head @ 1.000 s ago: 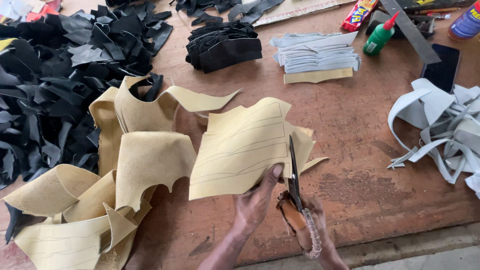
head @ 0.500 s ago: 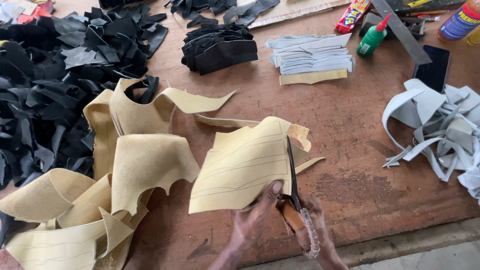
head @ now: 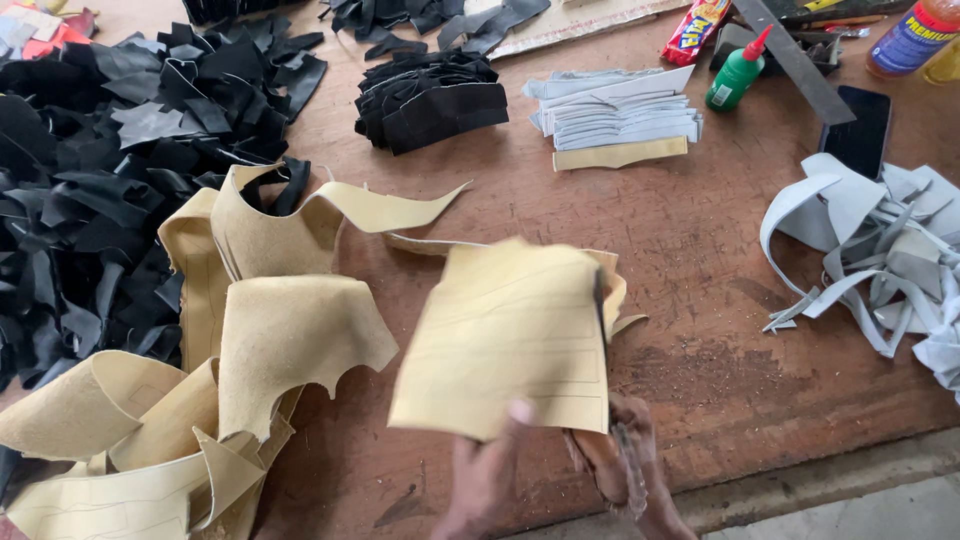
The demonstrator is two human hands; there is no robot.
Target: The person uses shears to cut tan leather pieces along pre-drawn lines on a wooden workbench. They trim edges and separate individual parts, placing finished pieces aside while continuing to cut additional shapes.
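Two hands work at the near edge of the desk (head: 700, 230). The left hand (head: 490, 480) pinches the lower edge of a tan leather piece (head: 505, 340), thumb on top, and holds it up above the desk surface. The piece is marked with thin drawn lines and is blurred in the picture. The right hand (head: 635, 470) is closed around the handles of a pair of scissors (head: 603, 330); the blades point away from the person and run along the right edge of the tan leather piece. Whether the blades are parted or closed cannot be told.

Left of the held piece, a heap of tan leather offcuts (head: 240, 340) lies curled and overlapping on the desk. Behind that heap, a large pile of black scraps (head: 100, 190) covers the left part of the desk. Farther back stand a stack of black cut pieces (head: 430, 95) and, just beside it to the right, a stack of grey cut pieces (head: 615, 110) with one tan piece at its front. A green glue bottle (head: 738, 72) stands near a metal ruler (head: 795, 60). A dark phone (head: 857, 130) lies next to a pile of grey strips (head: 880, 250) at the right edge.
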